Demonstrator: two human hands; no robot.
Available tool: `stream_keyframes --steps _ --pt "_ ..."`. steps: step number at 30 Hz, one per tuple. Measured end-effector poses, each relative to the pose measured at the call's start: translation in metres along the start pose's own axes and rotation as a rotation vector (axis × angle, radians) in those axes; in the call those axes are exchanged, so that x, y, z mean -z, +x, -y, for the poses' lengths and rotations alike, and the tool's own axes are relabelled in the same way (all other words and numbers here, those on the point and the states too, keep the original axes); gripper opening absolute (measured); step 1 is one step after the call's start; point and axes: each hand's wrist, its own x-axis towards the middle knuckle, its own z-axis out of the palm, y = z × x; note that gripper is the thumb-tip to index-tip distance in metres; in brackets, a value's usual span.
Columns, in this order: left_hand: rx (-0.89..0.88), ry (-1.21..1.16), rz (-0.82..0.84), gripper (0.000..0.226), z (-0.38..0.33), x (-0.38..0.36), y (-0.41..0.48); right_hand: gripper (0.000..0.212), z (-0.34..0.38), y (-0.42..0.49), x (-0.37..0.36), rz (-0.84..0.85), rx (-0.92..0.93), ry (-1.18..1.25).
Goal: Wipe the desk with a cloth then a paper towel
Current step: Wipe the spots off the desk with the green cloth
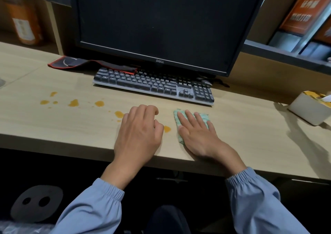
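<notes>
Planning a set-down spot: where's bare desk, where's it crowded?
Bare desk lies between the cloth under the right hand and the tissue box. Another patch: the front-left strip, between the orange spills and the desk edge. Crowded: the middle, where the left hand, spills and keyboard sit close.

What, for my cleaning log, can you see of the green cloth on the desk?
The cloth is small, pale green with a light pattern, soft-looking fabric bunched into a pad. It lies flat on the wooden desk near the front edge, before the right end of the keyboard. The right hand presses it with straight spread fingers, covering its middle.
</notes>
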Motion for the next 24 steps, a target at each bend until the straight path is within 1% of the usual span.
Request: stream_keyframes --steps 6,11,15,20,24 --pt "-0.006 -0.014 -0.014 0.017 -0.001 0.002 0.0 0.057 0.002 0.042 0.011 -0.027 -0.019 0.046" --pt "-0.011 -0.006 -0.02 0.017 -0.001 0.001 0.001 0.057 0.006 0.053 0.014 -0.017 -0.041 0.061" --pt "-0.04 -0.057 -0.051 0.018 0.001 0.004 -0.001 0.058 0.01 0.041 0.011 -0.038 -0.024 0.052" --pt "-0.141 -0.234 -0.218 0.018 0.009 0.018 -0.016 0.057 0.017 0.005 -0.001 -0.024 0.015 0.018" --pt "-0.212 -0.118 -0.263 0.016 0.022 0.022 -0.041 0.056 0.027 -0.028 -0.013 -0.023 0.029 0.015"
